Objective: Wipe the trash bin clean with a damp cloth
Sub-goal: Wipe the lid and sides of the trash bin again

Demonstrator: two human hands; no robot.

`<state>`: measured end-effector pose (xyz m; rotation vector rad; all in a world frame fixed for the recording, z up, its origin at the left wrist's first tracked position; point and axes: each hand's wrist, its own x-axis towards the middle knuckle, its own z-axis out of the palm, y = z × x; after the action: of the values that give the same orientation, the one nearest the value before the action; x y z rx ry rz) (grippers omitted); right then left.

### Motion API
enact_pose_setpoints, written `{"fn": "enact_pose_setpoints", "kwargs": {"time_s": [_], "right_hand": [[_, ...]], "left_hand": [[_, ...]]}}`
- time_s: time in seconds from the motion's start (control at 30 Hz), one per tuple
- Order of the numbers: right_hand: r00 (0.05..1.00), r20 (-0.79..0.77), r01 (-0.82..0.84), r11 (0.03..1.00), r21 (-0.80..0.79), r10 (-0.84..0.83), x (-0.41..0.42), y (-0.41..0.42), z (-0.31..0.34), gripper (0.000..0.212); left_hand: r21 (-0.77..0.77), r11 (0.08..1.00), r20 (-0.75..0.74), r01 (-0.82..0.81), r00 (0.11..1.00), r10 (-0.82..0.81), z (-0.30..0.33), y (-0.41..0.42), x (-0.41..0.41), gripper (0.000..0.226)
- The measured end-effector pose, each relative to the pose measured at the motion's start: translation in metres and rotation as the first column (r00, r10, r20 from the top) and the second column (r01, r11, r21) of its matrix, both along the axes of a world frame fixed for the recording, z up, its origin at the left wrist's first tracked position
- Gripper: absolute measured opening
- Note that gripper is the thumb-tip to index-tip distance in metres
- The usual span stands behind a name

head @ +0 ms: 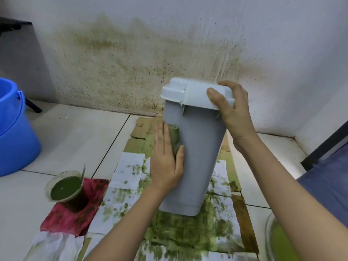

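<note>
Tall grey plastic trash bin [195,153] with white lid: light, stiff, tippy, probably slick. Your right hand [234,113] clamps the lid's right edge; your left hand [167,159] presses flat the soft green-stained cloth [175,138] against the left wall.

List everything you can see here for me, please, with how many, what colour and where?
trash bin: one, grey body with white lid, tilted, standing on the stained paper at centre
cloth: one, green-stained, against the bin's left side under the left hand
bucket: one, blue, far left on the floor
cup of green liquid: one, clear, on the red rag, lower left
red rag: one, red with dark stains, lower left
paper sheets: several, white with green blotches, on the floor
cardboard: flattened, brown, under the paper
left hand: presses the cloth to the bin
right hand: grips the lid
</note>
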<state>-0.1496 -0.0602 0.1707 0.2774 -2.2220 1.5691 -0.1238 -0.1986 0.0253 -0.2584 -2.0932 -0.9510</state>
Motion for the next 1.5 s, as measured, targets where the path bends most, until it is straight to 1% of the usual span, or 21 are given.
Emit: {"fn": "enact_pose_setpoints", "kwargs": {"time_s": [0.07,0.13,0.17,0.2,0.27,0.3,0.33,0.4,0.43,0.5,0.6,0.67,0.7,0.83,0.9,1.0,1.07,1.13,1.23,1.33,1.5], "right_hand": [[1.0,0.007,0.005,1.0,-0.011,-0.005,-0.002,0.002,0.0,0.044],[1.0,0.004,0.005,1.0,-0.009,-0.005,-0.001,0.002,0.001,0.043],[1.0,0.001,0.0,1.0,-0.001,0.0,-0.001,0.003,0.001,0.043],[1.0,0.0,-0.008,1.0,0.006,0.008,0.0,0.003,0.001,0.044],[1.0,0.014,-0.021,1.0,0.014,0.021,0.005,0.005,-0.002,0.045],[1.0,0.012,-0.027,0.999,0.019,0.026,0.008,0.007,-0.004,0.045],[0.999,0.005,-0.033,0.999,0.026,0.033,0.01,0.008,-0.006,0.045],[0.999,0.009,-0.053,0.998,0.021,0.053,0.012,0.009,-0.006,0.046],[0.998,0.018,-0.06,0.998,0.013,0.06,0.011,0.009,-0.005,0.045],[0.999,0.019,-0.049,0.999,0.007,0.049,0.008,0.009,-0.004,0.045],[1.0,0.008,-0.021,1.0,-0.015,0.021,0.006,0.006,-0.005,0.046],[1.0,0.001,-0.02,1.0,-0.019,0.02,0.005,0.002,-0.004,0.045],[1.0,0.002,-0.018,1.0,-0.017,0.018,0.007,0.001,-0.003,0.045],[1.0,-0.017,-0.007,1.0,-0.003,0.007,0.02,0.002,-0.011,0.048],[0.999,-0.041,-0.007,1.0,0.03,0.008,0.033,0.001,-0.02,0.048],[0.996,-0.083,0.021,0.997,0.075,-0.015,0.053,-0.002,-0.033,0.048],[0.997,-0.081,0.021,0.997,0.078,-0.015,0.064,-0.004,-0.039,0.052],[0.997,-0.077,0.014,0.996,0.093,-0.007,0.08,-0.003,-0.05,0.055],[0.998,-0.064,-0.005,0.99,0.139,0.014,0.107,-0.002,-0.068,0.061],[1.0,-0.003,0.006,0.988,0.153,-0.005,0.119,-0.003,-0.07,0.062],[0.989,0.15,-0.021,0.975,0.222,-0.013,0.127,-0.002,-0.057,0.066]], "left_hand": [[-0.278,0.954,-0.159,-0.114,0.985,0.072,-0.009,0.009,-0.004,0.063],[-0.56,0.814,-0.258,-0.156,0.966,0.007,-0.044,0.008,0.005,0.064],[-0.72,0.681,-0.266,-0.135,0.96,-0.09,-0.068,0.002,0.014,0.066],[-0.863,0.494,-0.233,-0.103,0.95,-0.208,-0.092,-0.008,0.023,0.071],[-0.991,0.112,-0.11,-0.072,0.918,-0.382,-0.13,-0.037,0.038,0.084],[-0.995,0.001,-0.088,-0.096,0.909,-0.408,-0.139,-0.051,0.041,0.088],[-0.99,-0.05,-0.097,-0.129,0.904,-0.416,-0.143,-0.06,0.04,0.087],[-0.983,-0.005,-0.158,-0.182,0.87,-0.468,-0.134,-0.067,0.029,0.077],[-0.983,0.071,-0.184,-0.171,0.863,-0.471,-0.122,-0.065,0.023,0.073],[-0.93,0.341,-0.271,-0.135,0.88,-0.391,-0.085,-0.051,0.012,0.065],[-0.627,0.757,-0.38,-0.183,0.92,-0.093,-0.02,-0.017,-0.005,0.056],[-0.366,0.908,-0.343,-0.206,0.936,0.074,0.009,0.003,-0.013,0.055],[-0.269,0.941,-0.328,-0.205,0.938,0.111,0.016,0.01,-0.014,0.056],[-0.09,0.988,-0.236,-0.128,0.966,0.104,0.001,0.017,-0.001,0.051],[0.193,0.978,-0.049,-0.083,0.994,0.094,-0.005,0.018,0.016,0.052],[0.548,0.825,0.113,-0.139,0.989,0.092,0.002,0.018,0.03,0.062],[0.71,0.684,0.15,-0.167,0.985,0.085,0.024,0.017,0.034,0.051],[0.827,0.533,0.182,-0.181,0.982,0.051,0.044,0.01,0.039,0.034],[0.874,0.428,0.254,-0.231,0.967,0.003,0.051,0.0,0.058,0.054],[0.838,0.492,0.275,-0.236,0.961,-0.008,0.054,-0.004,0.088,0.05],[0.59,0.792,0.212,-0.159,0.977,0.038,0.071,-0.014,0.12,0.054]]}}
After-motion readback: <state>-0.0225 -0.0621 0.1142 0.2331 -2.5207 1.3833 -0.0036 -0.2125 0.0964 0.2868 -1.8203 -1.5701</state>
